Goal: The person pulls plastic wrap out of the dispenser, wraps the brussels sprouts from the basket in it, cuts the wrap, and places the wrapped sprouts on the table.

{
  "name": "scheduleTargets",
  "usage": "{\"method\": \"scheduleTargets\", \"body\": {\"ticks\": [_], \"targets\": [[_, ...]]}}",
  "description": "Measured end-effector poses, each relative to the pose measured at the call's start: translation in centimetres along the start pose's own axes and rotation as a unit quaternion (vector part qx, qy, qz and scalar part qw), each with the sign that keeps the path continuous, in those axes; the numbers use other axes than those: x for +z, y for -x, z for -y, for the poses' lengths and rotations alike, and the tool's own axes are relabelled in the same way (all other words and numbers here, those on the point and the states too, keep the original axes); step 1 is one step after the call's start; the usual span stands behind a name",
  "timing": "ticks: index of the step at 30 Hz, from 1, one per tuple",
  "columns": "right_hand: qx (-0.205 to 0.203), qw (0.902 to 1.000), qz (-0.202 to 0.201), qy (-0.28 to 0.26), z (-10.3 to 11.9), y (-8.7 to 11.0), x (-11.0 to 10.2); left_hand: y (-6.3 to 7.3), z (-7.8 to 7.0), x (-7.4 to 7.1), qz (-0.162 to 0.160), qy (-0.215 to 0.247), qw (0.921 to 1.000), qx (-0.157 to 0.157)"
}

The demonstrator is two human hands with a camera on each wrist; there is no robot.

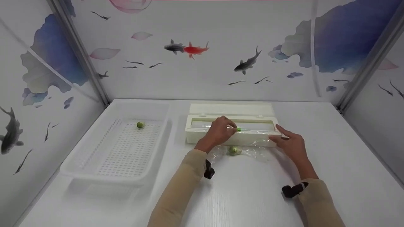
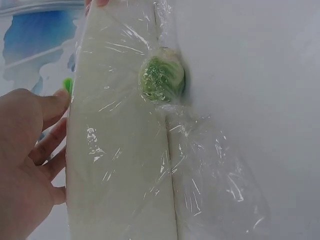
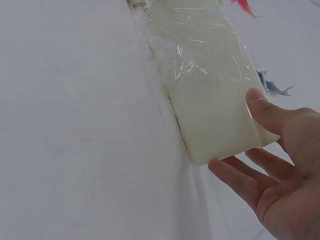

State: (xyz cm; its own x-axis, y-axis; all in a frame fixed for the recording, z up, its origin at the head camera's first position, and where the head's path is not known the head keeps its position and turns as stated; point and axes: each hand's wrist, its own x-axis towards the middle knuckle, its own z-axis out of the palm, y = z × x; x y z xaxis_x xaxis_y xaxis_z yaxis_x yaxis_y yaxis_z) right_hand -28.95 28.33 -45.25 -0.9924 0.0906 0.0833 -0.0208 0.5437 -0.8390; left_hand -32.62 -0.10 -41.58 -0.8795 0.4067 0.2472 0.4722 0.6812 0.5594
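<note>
A cream cling film dispenser box (image 1: pixel 202 137) stands on the table with its lid (image 1: pixel 232 108) tipped back. My left hand (image 1: pixel 221 130) pinches the small green slider (image 1: pixel 239 129) on the box's front top edge. At the box's right end my right hand (image 1: pixel 292 145) grips the corner, thumb (image 3: pixel 257 96) on one side and fingers against the end. Clear film (image 2: pixel 215 165) hangs over the front of the box and onto the table. Under or within that film sits a green Brussels sprout (image 2: pixel 162 77), close against the box front.
To the left stands a white perforated basket (image 1: pixel 104 178), and another small green sprout (image 1: pixel 140 125) lies in it. Panels printed with fish (image 1: pixel 247 63) enclose the white table (image 1: pixel 240 201) at the back and both sides.
</note>
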Motion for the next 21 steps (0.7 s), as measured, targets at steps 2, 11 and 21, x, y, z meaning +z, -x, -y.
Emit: {"method": "scheduleTargets", "body": {"ticks": [2, 11, 21], "targets": [[-0.001, 1.0, -0.001, -0.002, 0.0, 0.0, 0.0, 0.0, 0.2, 0.1, -0.005, 0.007, 1.0, 0.002], [-0.001, 1.0, 0.0, -0.002, 0.0, 0.0, 0.1, -0.2, 0.6, 0.4, -0.013, 0.038, 0.999, -0.021], [0.003, 0.9999, 0.01, -0.013, 0.0, 0.0, 0.0, 0.0, 1.2, 0.0, 0.009, 0.006, 0.9999, -0.012]]}}
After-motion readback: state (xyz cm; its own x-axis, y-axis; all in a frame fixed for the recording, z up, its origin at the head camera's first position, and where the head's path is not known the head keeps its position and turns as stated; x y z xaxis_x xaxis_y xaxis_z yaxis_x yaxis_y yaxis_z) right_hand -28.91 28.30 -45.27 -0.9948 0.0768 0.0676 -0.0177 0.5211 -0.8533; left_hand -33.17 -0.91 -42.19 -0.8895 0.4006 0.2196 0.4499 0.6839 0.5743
